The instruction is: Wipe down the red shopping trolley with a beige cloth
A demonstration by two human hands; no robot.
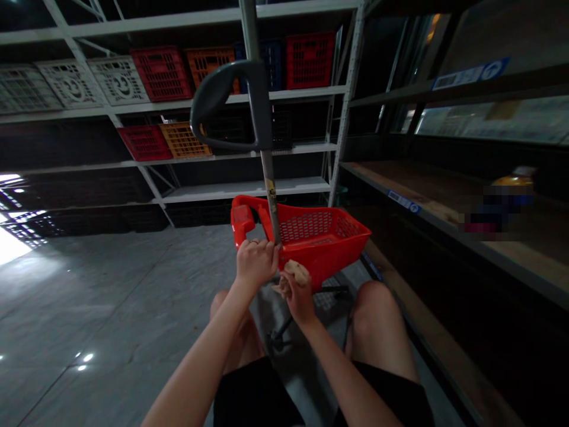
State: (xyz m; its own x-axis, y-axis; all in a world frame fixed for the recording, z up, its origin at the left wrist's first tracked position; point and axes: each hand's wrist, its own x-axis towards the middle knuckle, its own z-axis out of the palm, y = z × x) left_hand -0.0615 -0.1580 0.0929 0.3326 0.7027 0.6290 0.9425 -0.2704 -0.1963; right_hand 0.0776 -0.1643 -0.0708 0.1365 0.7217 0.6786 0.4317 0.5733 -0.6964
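Note:
A red plastic shopping basket (329, 243) on a wheeled frame stands on the floor in front of my knees. A metal pole (270, 190) rises from its near edge to a grey loop handle (231, 107). My left hand (255, 261) is closed around the base of the pole. Just to the right and lower, my right hand (299, 293) grips a crumpled beige cloth (297, 273) pressed against the basket's near wall. The inside of the basket looks bare.
White shelving (249, 190) at the back carries red, orange, white and blue crates (162, 74). A dark wooden shelf (444, 213) runs along the right, with a bottle (513, 181) on it. Grey tiled floor (111, 308) spreads to the left.

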